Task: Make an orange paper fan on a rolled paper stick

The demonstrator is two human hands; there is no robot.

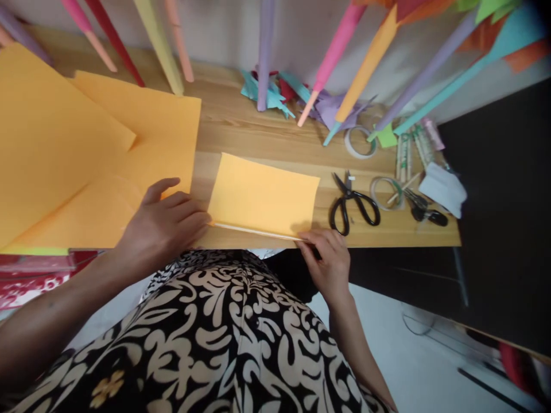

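Note:
A small orange sheet of paper (264, 195) lies on the wooden table in front of me. Along its near edge runs a thin pale line; whether it is a stick or a rolled edge I cannot tell. My left hand (170, 221) holds the paper's near left corner, its fingers bent together and the thumb raised apart. At the near right corner, my right hand (329, 258) pinches the same edge between thumb and fingers. Black-handled scissors (361, 201) lie just right of the sheet, blades pointing away, touched by neither hand.
Large orange sheets (167, 132) overlap at the left. Tape rolls (360, 143), keys (424, 212), thin sticks (404, 158) and a crumpled white packet (443, 186) lie at the right. Coloured paper tubes (266, 51) and paper scraps (269, 94) are along the back.

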